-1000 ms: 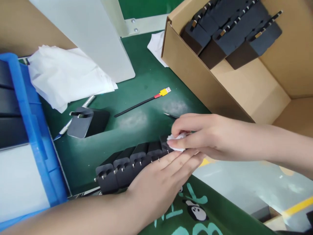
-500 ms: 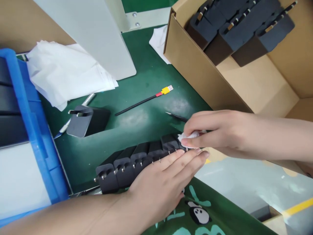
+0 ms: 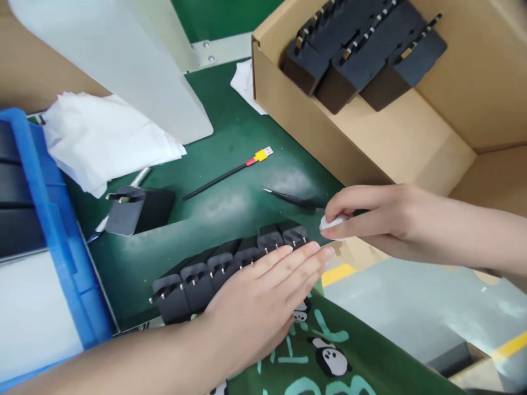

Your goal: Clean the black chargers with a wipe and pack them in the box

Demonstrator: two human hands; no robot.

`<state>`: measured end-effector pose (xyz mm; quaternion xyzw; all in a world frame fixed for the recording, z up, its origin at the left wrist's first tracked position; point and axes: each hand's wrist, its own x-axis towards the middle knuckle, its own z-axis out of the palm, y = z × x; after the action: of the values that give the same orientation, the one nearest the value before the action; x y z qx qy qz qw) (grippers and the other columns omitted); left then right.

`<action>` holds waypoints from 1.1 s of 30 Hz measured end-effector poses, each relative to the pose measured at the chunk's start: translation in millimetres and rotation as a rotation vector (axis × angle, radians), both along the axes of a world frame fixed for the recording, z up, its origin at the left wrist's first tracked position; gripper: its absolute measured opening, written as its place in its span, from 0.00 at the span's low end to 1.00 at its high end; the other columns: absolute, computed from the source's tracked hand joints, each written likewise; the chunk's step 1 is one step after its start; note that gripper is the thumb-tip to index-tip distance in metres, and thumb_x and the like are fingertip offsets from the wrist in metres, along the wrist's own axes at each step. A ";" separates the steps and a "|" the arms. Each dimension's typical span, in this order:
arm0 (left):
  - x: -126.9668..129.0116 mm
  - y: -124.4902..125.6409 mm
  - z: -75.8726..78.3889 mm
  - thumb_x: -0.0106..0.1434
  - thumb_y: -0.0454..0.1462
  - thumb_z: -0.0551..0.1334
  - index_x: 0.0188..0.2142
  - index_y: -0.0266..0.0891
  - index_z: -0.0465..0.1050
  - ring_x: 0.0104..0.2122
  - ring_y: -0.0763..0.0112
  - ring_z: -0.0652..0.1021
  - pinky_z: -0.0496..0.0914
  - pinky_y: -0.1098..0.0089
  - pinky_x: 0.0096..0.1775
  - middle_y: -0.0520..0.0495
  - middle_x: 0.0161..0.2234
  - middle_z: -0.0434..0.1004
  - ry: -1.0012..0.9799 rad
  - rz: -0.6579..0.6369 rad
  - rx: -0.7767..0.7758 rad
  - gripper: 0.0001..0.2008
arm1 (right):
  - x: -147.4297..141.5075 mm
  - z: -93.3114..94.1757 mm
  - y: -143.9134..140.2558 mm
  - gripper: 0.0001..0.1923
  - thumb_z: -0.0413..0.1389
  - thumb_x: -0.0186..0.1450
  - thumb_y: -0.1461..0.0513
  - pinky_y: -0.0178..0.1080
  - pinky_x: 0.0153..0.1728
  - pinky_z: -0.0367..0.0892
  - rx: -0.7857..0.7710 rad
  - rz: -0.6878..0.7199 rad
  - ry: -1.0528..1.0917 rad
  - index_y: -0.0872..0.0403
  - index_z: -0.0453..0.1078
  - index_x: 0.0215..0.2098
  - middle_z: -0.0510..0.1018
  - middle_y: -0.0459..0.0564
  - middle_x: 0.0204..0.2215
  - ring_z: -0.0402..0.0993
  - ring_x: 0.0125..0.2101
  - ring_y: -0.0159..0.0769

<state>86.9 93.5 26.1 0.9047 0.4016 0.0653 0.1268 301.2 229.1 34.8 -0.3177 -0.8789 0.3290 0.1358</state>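
Observation:
A row of several black plug adapters point(image 3: 222, 263) lies on its side along the near edge of the green mat point(image 3: 230, 203), prongs facing me. My left hand point(image 3: 263, 302) rests flat against the near side of the row, fingers stretched out together. My right hand point(image 3: 370, 216) pinches a small white wipe point(image 3: 331, 223) just past the right end of the row, clear of the last adapter. Black tweezers point(image 3: 292, 198) lie on the mat right by the right hand's fingertips.
One more black adapter point(image 3: 138, 209) lies alone at the left, beside a metal pen. A USB cable with a yellow and red plug point(image 3: 230, 173) crosses the mat. Beyond are a white paper stack point(image 3: 102, 137), blue bin point(image 3: 49, 219) and cardboard box point(image 3: 370, 142) holding black adapters point(image 3: 362, 49).
My right hand has slid rightward with the wipe along the row and come off its right end. My left hand stays pressed against the row.

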 end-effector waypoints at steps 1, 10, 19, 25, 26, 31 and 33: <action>-0.9 -0.1 5.0 0.67 0.41 0.60 0.68 0.36 0.59 0.69 0.64 0.58 0.50 0.63 0.68 0.47 0.72 0.55 -0.016 -0.009 0.021 0.32 | 2.5 0.6 -0.6 0.12 0.56 0.69 0.52 0.44 0.40 0.77 0.023 -0.030 0.001 0.44 0.78 0.46 0.78 0.53 0.42 0.78 0.40 0.42; -69.6 -47.4 47.8 0.65 0.49 0.66 0.73 0.44 0.45 0.69 0.53 0.60 0.52 0.49 0.70 0.42 0.71 0.57 -0.248 0.508 0.029 0.44 | -4.5 -16.6 -28.6 0.25 0.47 0.71 0.69 0.51 0.53 0.74 0.254 -0.208 0.058 0.45 0.68 0.62 0.74 0.57 0.57 0.74 0.56 0.47; -102.2 -75.5 -11.7 0.55 0.50 0.74 0.67 0.48 0.57 0.62 0.50 0.72 0.70 0.51 0.60 0.39 0.63 0.70 -0.438 0.848 -0.310 0.45 | -18.5 -21.9 -53.1 0.51 0.70 0.57 0.49 0.58 0.59 0.67 -0.010 0.010 0.203 0.46 0.51 0.72 0.70 0.58 0.61 0.68 0.60 0.55; -94.2 -63.2 -14.8 0.58 0.42 0.72 0.60 0.46 0.65 0.57 0.55 0.77 0.73 0.53 0.56 0.40 0.58 0.75 -0.628 0.787 -0.321 0.32 | -49.1 -38.7 -55.7 0.43 0.71 0.55 0.50 0.52 0.49 0.75 -0.045 0.034 0.178 0.45 0.61 0.64 0.75 0.56 0.52 0.77 0.50 0.50; -94.3 -62.8 -16.1 0.58 0.42 0.72 0.58 0.45 0.66 0.56 0.54 0.77 0.73 0.53 0.56 0.39 0.57 0.76 -0.659 0.782 -0.312 0.31 | -51.2 -40.1 -56.3 0.39 0.71 0.55 0.50 0.52 0.48 0.75 -0.015 0.035 0.197 0.46 0.64 0.60 0.75 0.56 0.50 0.77 0.48 0.50; -94.3 -64.1 -25.6 0.57 0.41 0.72 0.57 0.44 0.67 0.51 0.56 0.80 0.75 0.56 0.53 0.40 0.53 0.79 -0.730 0.770 -0.289 0.29 | -56.6 -43.4 -60.2 0.30 0.71 0.54 0.54 0.51 0.44 0.77 0.105 0.025 0.307 0.47 0.69 0.52 0.76 0.56 0.47 0.79 0.44 0.50; -94.1 -65.1 -28.7 0.57 0.41 0.73 0.58 0.44 0.65 0.51 0.56 0.80 0.75 0.57 0.53 0.40 0.52 0.79 -0.744 0.777 -0.264 0.31 | -58.5 -45.0 -61.3 0.27 0.71 0.55 0.58 0.50 0.41 0.78 0.130 0.035 0.346 0.47 0.70 0.51 0.77 0.55 0.44 0.80 0.42 0.49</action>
<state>-7.3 28.4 -2.6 0.5825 0.6386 0.3715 0.3388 242.7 167.9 -10.2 -0.2317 -0.8673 0.3233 0.2993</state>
